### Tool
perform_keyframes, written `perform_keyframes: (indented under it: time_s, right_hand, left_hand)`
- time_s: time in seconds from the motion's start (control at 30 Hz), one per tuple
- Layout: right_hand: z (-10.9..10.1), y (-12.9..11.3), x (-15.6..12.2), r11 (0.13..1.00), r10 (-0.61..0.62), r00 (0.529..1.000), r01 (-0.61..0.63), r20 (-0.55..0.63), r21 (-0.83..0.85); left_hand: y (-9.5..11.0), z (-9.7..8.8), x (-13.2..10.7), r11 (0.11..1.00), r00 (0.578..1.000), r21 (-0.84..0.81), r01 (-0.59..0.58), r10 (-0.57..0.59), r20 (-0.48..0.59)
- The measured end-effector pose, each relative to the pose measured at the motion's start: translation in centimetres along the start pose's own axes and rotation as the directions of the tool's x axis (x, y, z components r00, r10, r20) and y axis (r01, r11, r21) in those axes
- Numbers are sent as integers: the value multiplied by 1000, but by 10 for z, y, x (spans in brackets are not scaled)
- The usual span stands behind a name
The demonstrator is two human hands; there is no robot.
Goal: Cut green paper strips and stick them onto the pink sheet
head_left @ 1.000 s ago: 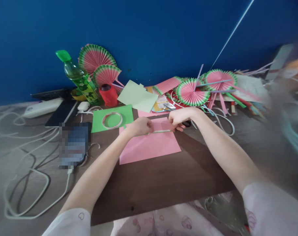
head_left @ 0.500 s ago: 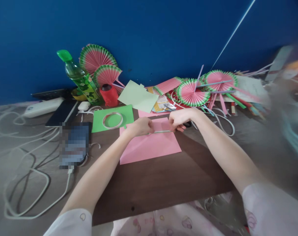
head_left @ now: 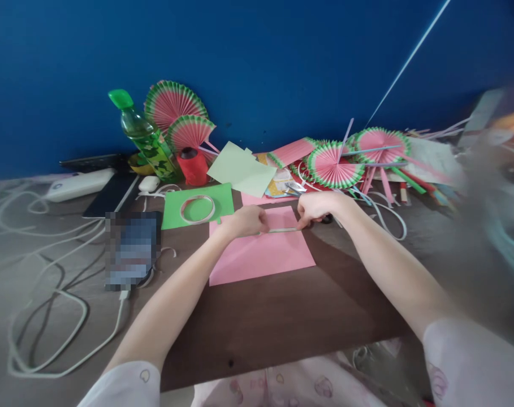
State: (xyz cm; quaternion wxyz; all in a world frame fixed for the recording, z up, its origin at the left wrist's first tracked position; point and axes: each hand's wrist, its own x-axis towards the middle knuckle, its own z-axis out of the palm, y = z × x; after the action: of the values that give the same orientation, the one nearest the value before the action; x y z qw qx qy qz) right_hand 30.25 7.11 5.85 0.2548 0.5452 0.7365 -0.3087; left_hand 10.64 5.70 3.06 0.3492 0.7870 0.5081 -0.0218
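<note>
A sheet of pink paper lies on the brown table in front of me. Across it runs a narrow pale strip of tape. My left hand is closed at the strip's left end, its fingertips partly hidden by the hand itself. At the other end, near the sheet's right edge, my right hand has its fingers curled, fingertips down on the strip. To the left, a tape roll rests on green paper.
Behind stand a green-capped bottle, a red-wrapped cylinder and pleated watermelon fans by the blue wall. Pale green paper lies in the middle. A phone and white cables occupy the left side.
The right hand's fingers have drawn together and now touch down at the strip's right end. My left hand stays at the left end. The whole view has shifted slightly.
</note>
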Motion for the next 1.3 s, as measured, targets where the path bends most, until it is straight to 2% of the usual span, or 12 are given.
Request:
perform_keyframes:
  time_s: [0.13,0.27,0.37,0.5,0.57,0.7,0.9,1.07,1.3]
  right_hand:
    - [-2,7,0,1000,-3,1000,3,29,2]
    - [-5,10,-5,997,-13,999,11,32,76]
    - [-5,6,-6,992,-71,997,74,-33,99]
    - [1,-9,-1,993,-102,976,113,-192,47]
    - [5,-16,4,991,-126,964,132,-233,10]
    - [12,-18,13,986,-160,965,164,-208,2]
    - [13,-18,15,997,-73,972,71,-223,-16]
    - [12,-21,14,998,-59,974,54,-217,-30]
    - [11,-22,13,998,-54,974,50,-218,-26]
  left_hand:
    - [1,0,0,1000,1000,2,-5,5,2]
    - [2,0,-1,1000,1000,4,-1,1,-1]
    - [3,0,-2,1000,1000,11,-2,2,-9]
    - [5,-1,-3,1000,1000,2,-6,6,4]
    - [5,-1,-3,1000,1000,2,2,-2,6]
    - [3,0,-2,1000,1000,7,16,-16,-12]
    - [1,-3,-5,999,999,4,-47,47,4]
    - [2,-11,-11,991,991,30,-128,126,48]
    - [3,-13,-12,990,990,57,-130,126,54]
